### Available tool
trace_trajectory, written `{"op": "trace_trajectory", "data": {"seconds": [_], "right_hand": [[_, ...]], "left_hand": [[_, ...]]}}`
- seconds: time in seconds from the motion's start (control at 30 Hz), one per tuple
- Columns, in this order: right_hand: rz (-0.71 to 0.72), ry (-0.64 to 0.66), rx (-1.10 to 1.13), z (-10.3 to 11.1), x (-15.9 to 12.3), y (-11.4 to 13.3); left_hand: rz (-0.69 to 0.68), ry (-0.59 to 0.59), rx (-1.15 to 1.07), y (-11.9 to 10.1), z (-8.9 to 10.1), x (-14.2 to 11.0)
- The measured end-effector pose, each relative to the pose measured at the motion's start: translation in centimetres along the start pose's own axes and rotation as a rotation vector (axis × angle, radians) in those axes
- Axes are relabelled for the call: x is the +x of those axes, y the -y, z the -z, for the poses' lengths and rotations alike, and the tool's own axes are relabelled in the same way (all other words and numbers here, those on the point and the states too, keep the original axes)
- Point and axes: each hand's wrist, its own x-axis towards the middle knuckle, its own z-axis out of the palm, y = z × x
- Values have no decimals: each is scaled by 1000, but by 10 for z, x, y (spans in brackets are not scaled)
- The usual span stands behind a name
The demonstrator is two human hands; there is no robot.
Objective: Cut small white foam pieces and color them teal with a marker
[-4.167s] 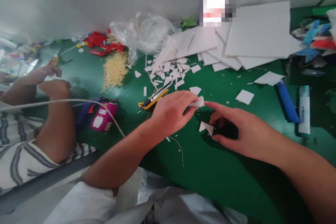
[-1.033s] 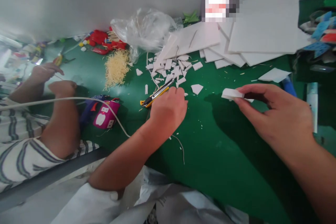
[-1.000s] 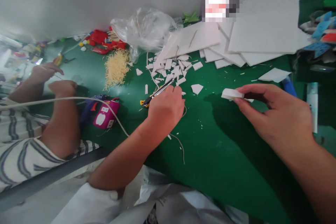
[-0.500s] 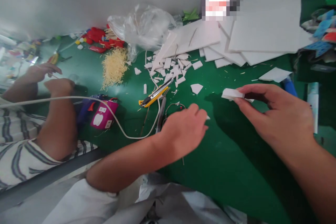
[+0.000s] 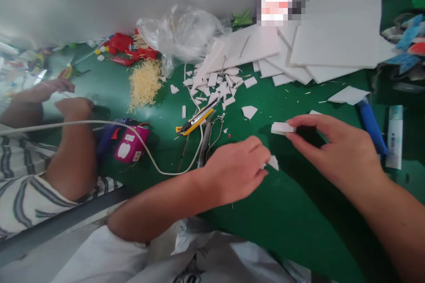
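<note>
My right hand (image 5: 335, 146) pinches a small white foam-board block (image 5: 282, 128) between thumb and forefinger, above the green table. To its left, my left hand (image 5: 239, 163) is closed on a small white foam piece (image 5: 273, 162), whose pointed end sticks out past the fingertips. The two pieces are apart. Beyond my left hand lies a yellow utility knife (image 5: 198, 118) with its blade toward the foam scraps (image 5: 219, 86). A loose angular foam piece (image 5: 249, 112) rests between the scraps and my right hand.
White foam boards (image 5: 337, 31) are stacked at the back right. A blue tube (image 5: 372, 126) and a white glue stick (image 5: 395, 137) lie right. A white cable (image 5: 159, 166) crosses left, past a pink box (image 5: 132, 143) and a pile of thin sticks (image 5: 145, 84). Another person's hands (image 5: 75, 104) work far left.
My right hand has moved left and slightly down with its foam block. My left hand has shifted slightly right and down, and more of its foam piece shows.
</note>
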Motion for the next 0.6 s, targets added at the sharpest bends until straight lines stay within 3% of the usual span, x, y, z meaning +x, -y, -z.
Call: {"op": "trace_trajectory", "data": {"seconds": [0.13, 0.43, 0.6], "right_hand": [[50, 21, -21, -2, -2, -1], [13, 5, -38, -1, -2, -4], [3, 13, -34, -1, -1, -4]], "left_hand": [[-39, 143, 41, -10, -8, 5], [64, -25, -6, 9, -4, 9], [52, -105, -34, 14, -4, 8]]}}
